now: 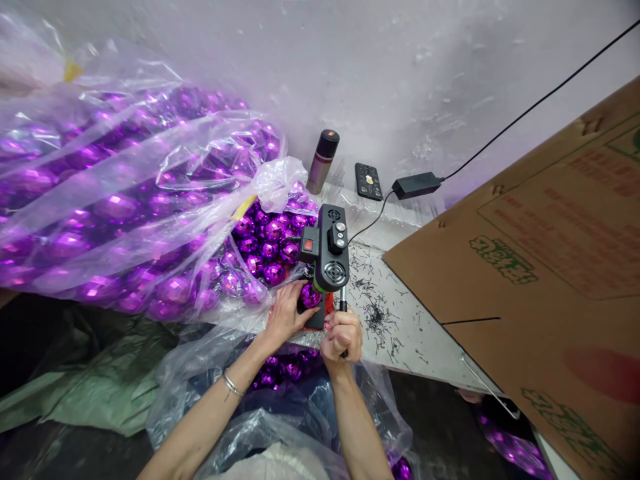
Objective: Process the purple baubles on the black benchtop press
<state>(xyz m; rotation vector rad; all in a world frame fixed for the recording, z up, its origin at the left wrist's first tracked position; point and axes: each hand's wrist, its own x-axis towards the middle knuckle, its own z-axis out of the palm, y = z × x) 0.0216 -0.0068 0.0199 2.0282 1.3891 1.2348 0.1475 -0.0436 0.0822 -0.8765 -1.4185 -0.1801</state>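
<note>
A small black bench drill press (334, 267) with a red switch stands on the worktable. My left hand (290, 310), with a silver bangle at its wrist, has its thumb and fingers around a shiny purple faceted ball (311, 296) under the machine's head. The fingertips are partly hidden behind the ball and the press. Wrapped round the black grip of the press's lever (343, 301) is my right hand (343, 335). Several loose purple balls (270, 250) lie at the mouth of a clear bag, left of the press.
Large clear bags (125, 193) of purple balls fill the left. Behind the press are a spray can (323, 162), a dark phone (369, 181) and a power adapter (417, 185) with its cable. Black slivers (377, 317) litter the table. A cardboard box (540, 267) blocks the right.
</note>
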